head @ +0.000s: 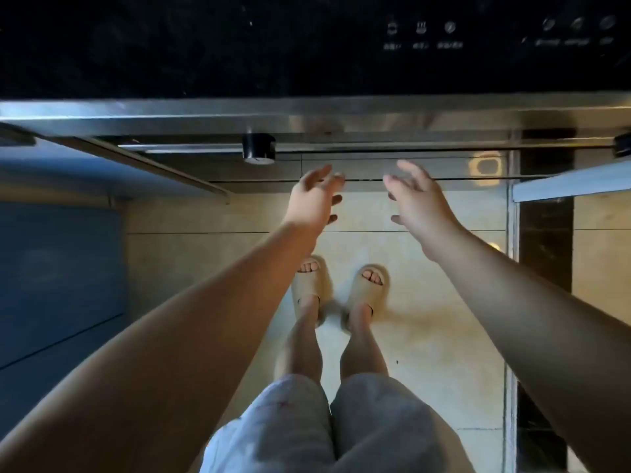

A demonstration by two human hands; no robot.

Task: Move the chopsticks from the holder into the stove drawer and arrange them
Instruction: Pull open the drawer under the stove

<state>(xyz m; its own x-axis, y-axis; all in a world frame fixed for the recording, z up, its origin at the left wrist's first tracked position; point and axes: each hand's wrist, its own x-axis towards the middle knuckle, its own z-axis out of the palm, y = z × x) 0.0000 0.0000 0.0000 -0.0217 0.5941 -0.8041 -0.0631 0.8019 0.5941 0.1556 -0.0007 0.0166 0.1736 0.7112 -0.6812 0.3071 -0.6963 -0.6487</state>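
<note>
I look straight down the front of the stove (307, 110). Its black glass top fills the upper part of the view, with a steel front edge below it. My left hand (316, 196) and my right hand (415, 199) reach forward side by side under that edge, fingers spread and relaxed, holding nothing. Both are slightly blurred. Their fingertips are near a thin dark line across the stove front, below a long handle bar (375, 146). No chopsticks and no holder are in view. I cannot tell whether the drawer is open.
A black knob (258, 149) sticks out under the steel edge, left of my hands; another (623, 146) sits at the far right. Blue cabinet fronts (58, 268) line the left side. Below are my legs, beige slippers (341, 291) and a pale tiled floor.
</note>
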